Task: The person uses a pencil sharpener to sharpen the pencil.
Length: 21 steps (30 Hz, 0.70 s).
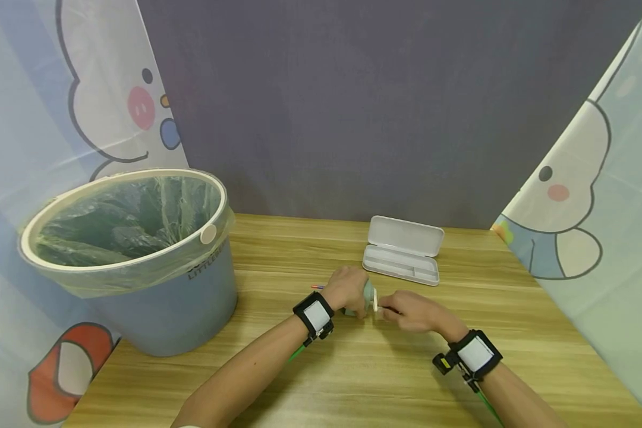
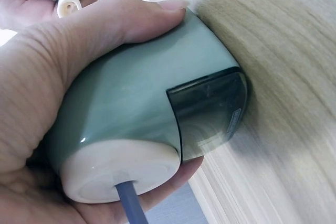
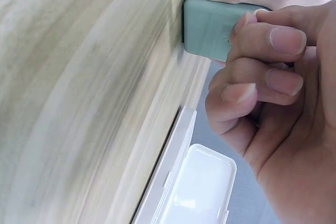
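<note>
A pale green crank pencil sharpener (image 2: 126, 93) lies on the wooden table, gripped by my left hand (image 1: 346, 289), with the thumb over its top side. A purple-blue pencil (image 2: 131, 202) sticks out of its cream round end. The pencil's orange-tipped end (image 1: 316, 287) shows left of that hand in the head view. On the sharpener's other side, my right hand (image 1: 416, 312) grips the crank with curled fingers. A cream crank knob (image 2: 69, 6) shows between those fingers in the left wrist view. The dark clear shavings window (image 2: 210, 114) faces the left wrist camera.
Behind the hands lies an opened white pencil case (image 1: 401, 273), its lid raised at the back. A large blue bin (image 1: 192, 315) with a clear liner stands at the left. A grey wall backs the table, and printed cartoon curtains hang on both sides.
</note>
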Motion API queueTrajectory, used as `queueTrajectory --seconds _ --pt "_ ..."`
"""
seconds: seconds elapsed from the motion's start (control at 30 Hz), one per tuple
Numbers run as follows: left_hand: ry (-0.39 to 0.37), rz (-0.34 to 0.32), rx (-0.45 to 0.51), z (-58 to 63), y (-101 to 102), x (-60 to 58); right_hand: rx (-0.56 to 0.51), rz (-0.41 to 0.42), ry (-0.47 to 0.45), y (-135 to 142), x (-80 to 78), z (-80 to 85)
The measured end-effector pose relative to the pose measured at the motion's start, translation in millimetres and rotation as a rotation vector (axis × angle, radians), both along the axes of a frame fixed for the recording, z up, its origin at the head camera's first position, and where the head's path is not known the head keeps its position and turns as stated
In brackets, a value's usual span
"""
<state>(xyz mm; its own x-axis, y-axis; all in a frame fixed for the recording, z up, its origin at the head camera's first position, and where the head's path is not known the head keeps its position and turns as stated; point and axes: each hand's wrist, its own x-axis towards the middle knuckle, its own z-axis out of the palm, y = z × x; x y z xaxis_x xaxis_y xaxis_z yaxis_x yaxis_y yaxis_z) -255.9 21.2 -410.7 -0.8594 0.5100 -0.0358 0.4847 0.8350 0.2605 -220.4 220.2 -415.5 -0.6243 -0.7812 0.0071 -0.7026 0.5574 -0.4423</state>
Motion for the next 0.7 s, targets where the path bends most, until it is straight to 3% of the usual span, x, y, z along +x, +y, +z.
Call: queueTrajectory --seconds 0.7 --pt "-0.009 -0.006 0.019 -0.4 -0.1 -0.1 -0.024 0.001 0.066 2.2 -2.4 15.2"
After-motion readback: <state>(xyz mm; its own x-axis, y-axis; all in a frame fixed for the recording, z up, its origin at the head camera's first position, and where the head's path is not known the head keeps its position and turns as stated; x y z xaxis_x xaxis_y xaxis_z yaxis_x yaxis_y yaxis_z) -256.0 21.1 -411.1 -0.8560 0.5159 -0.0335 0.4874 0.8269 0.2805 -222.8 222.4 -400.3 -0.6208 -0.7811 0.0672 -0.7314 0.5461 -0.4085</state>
